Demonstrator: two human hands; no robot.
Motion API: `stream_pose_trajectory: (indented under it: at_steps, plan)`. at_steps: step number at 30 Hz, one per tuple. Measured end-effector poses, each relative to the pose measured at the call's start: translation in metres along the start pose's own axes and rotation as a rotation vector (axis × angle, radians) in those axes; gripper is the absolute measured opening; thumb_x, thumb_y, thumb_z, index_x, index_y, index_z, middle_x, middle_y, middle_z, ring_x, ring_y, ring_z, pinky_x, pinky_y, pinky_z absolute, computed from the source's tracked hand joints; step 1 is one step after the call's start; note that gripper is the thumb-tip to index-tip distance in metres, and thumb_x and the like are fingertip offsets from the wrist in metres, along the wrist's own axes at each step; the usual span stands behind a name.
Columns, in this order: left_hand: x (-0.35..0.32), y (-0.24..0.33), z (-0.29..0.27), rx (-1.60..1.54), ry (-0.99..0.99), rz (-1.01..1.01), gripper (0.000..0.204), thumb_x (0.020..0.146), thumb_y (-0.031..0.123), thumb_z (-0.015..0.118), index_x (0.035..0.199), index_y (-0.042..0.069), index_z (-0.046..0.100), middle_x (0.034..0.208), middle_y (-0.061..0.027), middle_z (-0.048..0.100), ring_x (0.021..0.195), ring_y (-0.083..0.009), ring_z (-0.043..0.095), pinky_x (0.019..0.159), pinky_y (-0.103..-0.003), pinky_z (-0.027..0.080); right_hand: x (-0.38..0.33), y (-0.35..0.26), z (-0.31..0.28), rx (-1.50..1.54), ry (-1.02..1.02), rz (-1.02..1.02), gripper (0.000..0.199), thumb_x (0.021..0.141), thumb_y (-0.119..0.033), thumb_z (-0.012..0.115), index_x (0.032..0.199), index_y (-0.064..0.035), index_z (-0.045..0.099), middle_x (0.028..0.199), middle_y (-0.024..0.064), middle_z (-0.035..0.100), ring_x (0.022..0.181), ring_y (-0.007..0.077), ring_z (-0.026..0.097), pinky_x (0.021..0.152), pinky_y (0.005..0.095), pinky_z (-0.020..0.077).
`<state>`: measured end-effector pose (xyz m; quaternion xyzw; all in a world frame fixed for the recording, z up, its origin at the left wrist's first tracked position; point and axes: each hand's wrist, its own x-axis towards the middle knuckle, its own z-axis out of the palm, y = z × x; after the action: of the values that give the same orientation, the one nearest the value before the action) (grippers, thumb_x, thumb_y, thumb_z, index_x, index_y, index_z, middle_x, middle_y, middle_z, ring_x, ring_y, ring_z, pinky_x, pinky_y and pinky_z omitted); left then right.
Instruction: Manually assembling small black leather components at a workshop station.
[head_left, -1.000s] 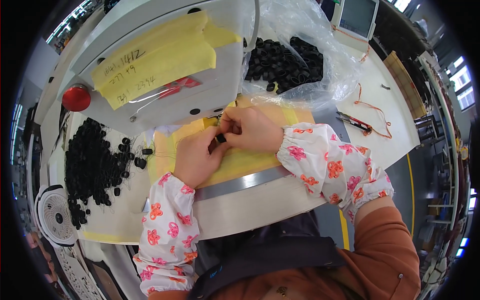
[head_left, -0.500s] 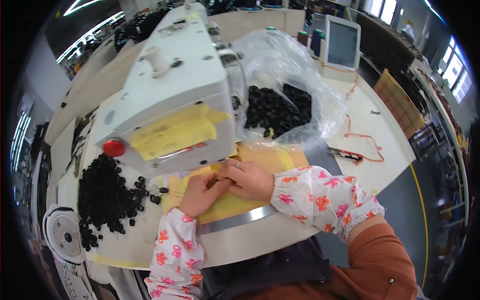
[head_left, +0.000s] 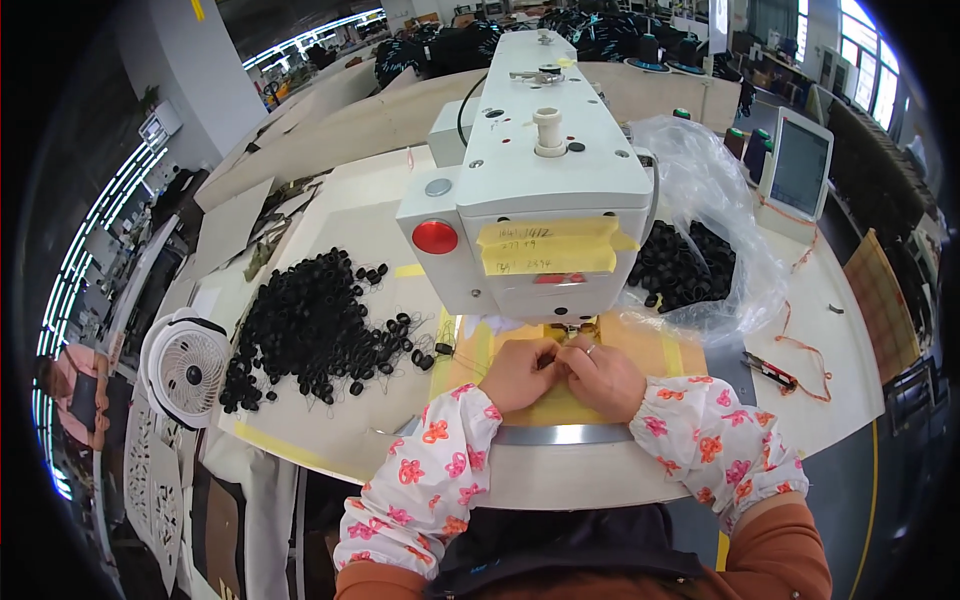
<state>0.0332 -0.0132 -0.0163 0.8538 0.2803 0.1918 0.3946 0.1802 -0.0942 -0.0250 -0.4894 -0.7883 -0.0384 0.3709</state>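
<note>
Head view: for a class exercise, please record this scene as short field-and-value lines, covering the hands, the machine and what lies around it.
Hands: left hand and right hand meet in front of the machine
Grip: contents, if any, hidden
Machine: white, with red button and yellow tape
Left of machine: pile of small black pieces; white fan beyond it
Right of machine: clear bag holding black pieces
Far right: screen; red-and-black tool; orange cord

Left hand (head_left: 518,378) against right hand (head_left: 606,380)
</note>
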Motion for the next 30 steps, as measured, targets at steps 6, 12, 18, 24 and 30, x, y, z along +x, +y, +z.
stream_pose_trajectory:
  at_steps: [6, 12, 18, 24, 30]
  plan:
    - [-0.004, 0.0, -0.001, -0.116, -0.007, -0.043, 0.018, 0.073, 0.018, 0.062, 0.083, 0.002, 0.061, 0.063, -0.01, 0.057, 0.054, -0.0159, 0.051, 0.053, -0.027, 0.041, -0.003, -0.004, -0.002, 0.077, 0.032, 0.057, 0.019, 0.068, -0.002, 0.057, 0.085, -0.0043, 0.049, 0.075, 0.0104, 0.053, 0.059, 0.0267, 0.055, 0.051, 0.0349, 0.0458]
    - [0.0, -0.005, 0.003, -0.089, 0.126, -0.038, 0.025, 0.074, 0.024, 0.065, 0.089, 0.005, 0.061, 0.062, -0.0093, 0.057, 0.053, -0.0157, 0.051, 0.052, -0.028, 0.041, 0.003, 0.008, -0.001, 0.446, 0.051, 0.446, 0.016, 0.067, 0.001, 0.062, 0.08, 0.0, 0.054, 0.069, 0.0114, 0.056, 0.059, 0.0203, 0.058, 0.052, 0.0286, 0.0464]
    - [0.008, -0.009, -0.003, -0.014, 0.121, -0.041, 0.022, 0.074, 0.022, 0.063, 0.091, 0.008, 0.062, 0.066, -0.0091, 0.061, 0.058, -0.019, 0.058, 0.055, -0.029, 0.044, 0.011, 0.012, -0.005, 0.439, 0.056, 0.504, 0.013, 0.065, 0.003, 0.061, 0.077, 0.0019, 0.055, 0.068, 0.0118, 0.056, 0.06, 0.021, 0.058, 0.054, 0.0286, 0.0463]
    - [0.017, -0.006, 0.009, 0.07, 0.207, -0.138, 0.021, 0.074, 0.021, 0.062, 0.086, 0.004, 0.064, 0.069, -0.0079, 0.063, 0.059, -0.0151, 0.059, 0.056, -0.026, 0.045, 0.004, 0.02, 0.0, 0.281, 0.087, 0.469, 0.01, 0.066, 0.001, 0.062, 0.072, 0.0022, 0.054, 0.066, 0.0133, 0.055, 0.062, 0.0269, 0.057, 0.054, 0.0322, 0.0453]
    - [0.02, -0.004, 0.009, 0.117, 0.162, -0.228, 0.025, 0.075, 0.023, 0.063, 0.086, 0.0, 0.064, 0.068, -0.0075, 0.064, 0.057, -0.0103, 0.057, 0.055, -0.023, 0.044, 0.006, 0.02, -0.006, 0.209, 0.153, 0.481, 0.011, 0.068, -0.005, 0.066, 0.073, 0.002, 0.059, 0.064, 0.011, 0.058, 0.053, 0.0173, 0.056, 0.05, 0.027, 0.0442]
